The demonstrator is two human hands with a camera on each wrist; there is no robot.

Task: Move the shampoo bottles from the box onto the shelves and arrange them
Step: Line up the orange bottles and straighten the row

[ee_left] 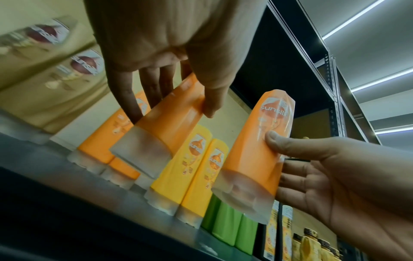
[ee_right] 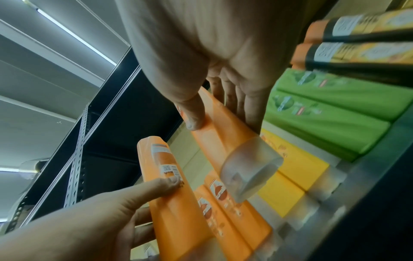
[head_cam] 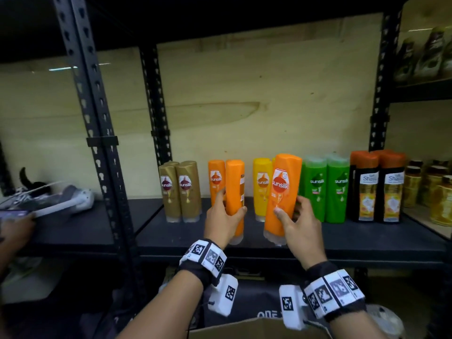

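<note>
Left bottle (head_cam: 234,199): orange, clear cap down, back label with a code facing right; held above the shelf (head_cam: 342,237), just in front of a standing orange bottle (head_cam: 216,182).
Left hand (head_cam: 223,220): clamped on the left bottle's lower half, thumb on the near side, fingers (ee_left: 129,95) wrapped behind.
Right bottle (head_cam: 282,196): orange, bigger in view, clear cap down, tilted a little to the right, front label reading "sunsilk" in white on a red-orange disc; its cap is at the shelf's front edge, whether touching cannot be told.
Right hand (head_cam: 299,222): clamped on the right bottle, thumb pressed on the front label, fingers round its right side.
Between the grips: two yellow bottles (head_cam: 261,187) stand behind, labelled "sunsilk".
Left of the left grip: two gold bottles (head_cam: 179,189), "sunsilk" on a dark red disc.
Right of the right grip: two green bottles (head_cam: 326,189) with "sunsilk" in white; next, black bottles (head_cam: 378,189) with orange caps and a white label starting "Sha", the rest unreadable; further right, amber jars (head_cam: 430,189), blurred.
Below the grips: a cardboard box (head_cam: 259,329) edge at the bottom; a dark surface under the shelf shows mirrored letters, partly "ONE".
Far left: another person's hand (head_cam: 14,231) by a white and grey item (head_cam: 56,199) on the next shelf bay.
Wrists: both wear black bands with square-coded white tags (head_cam: 208,256).
</note>
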